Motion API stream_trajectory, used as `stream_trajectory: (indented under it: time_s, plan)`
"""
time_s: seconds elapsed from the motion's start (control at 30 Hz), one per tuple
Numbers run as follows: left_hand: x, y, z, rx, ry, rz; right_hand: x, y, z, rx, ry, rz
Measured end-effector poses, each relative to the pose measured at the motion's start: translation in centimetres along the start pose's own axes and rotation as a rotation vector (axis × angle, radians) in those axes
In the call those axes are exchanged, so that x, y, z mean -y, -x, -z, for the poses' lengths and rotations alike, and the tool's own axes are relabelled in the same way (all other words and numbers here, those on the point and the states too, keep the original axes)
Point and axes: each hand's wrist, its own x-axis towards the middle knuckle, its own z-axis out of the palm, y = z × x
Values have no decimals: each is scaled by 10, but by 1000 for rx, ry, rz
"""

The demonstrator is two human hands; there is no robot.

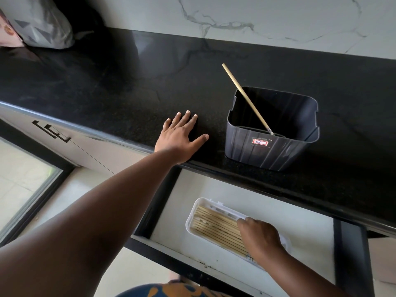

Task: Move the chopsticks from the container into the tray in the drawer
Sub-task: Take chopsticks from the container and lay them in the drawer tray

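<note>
A dark grey plastic container (270, 151) with a small red-edged label stands on the black counter near its front edge. One wooden chopstick (246, 97) leans in it, its top pointing up and left. Below, in the open drawer (317, 230), a white tray (190, 219) holds several wooden chopsticks (216, 227) laid side by side. My right hand (260, 239) rests fingers-down on the chopsticks at the tray's right part; what its fingers hold is hidden. My left hand (181, 137) lies flat on the counter, fingers spread, left of the container.
The black stone counter (107, 86) runs across the view with a marble wall behind it. A grey bag (42, 24) sits at the far left back. Cabinet fronts with dark handles (51, 130) are on the lower left, above a light tiled floor.
</note>
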Motion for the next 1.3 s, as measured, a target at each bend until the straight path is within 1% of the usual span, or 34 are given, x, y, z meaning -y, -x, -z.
stream_trajectory:
  time_s: [0.17, 0.23, 0.3, 0.4, 0.43, 0.47, 0.5, 0.57, 0.6, 0.63, 0.67, 0.7, 0.73, 0.8, 0.97, 1.1, 1.3]
  plan:
    - [0, 0, 0, 1, -3, 1, 4, 3, 8, 12, -9, 6]
    - [0, 0, 0, 3, 0, -1, 4, 5, 17, 59, -52, 0]
    - [1, 0, -1, 1, 0, -2, -2, 11, 40, 128, -230, -20]
    - [3, 0, -3, 1, -7, -5, -21, 29, 105, 109, -660, 78]
    - [3, 0, -3, 4, -12, -7, -26, 38, 132, 69, -803, 129]
    - [3, 0, -3, 7, -18, -10, -32, 47, 160, -12, -933, 178]
    - [3, -1, -3, 11, -26, -13, -37, 55, 188, -138, -1035, 223]
    - [3, -1, -4, 21, -42, -19, -50, 63, 232, -484, -1153, 251]
    - [3, -1, -4, 25, -47, -21, -57, 62, 247, -645, -1161, 220]
    - [2, -1, -4, 28, -49, -22, -64, 57, 258, -765, -1125, 158]
    - [2, 0, -3, 29, -49, -23, -69, 49, 264, -833, -1047, 75]
    - [2, -1, -3, 30, -48, -23, -73, 38, 267, -841, -946, -10]
    - [1, -1, -3, 32, -50, -22, -75, 28, 266, -807, -854, -86]
    - [1, -1, -2, 40, -55, -21, -74, 9, 259, -713, -763, -192]
    - [0, -1, -2, 40, -50, -20, -68, -15, 246, -572, -683, -279]
    - [0, -1, -2, 35, -49, -24, -65, -20, 257, -510, -545, -282]
    - [2, -2, -4, 20, -39, -27, -58, -28, 267, -452, -464, -266]
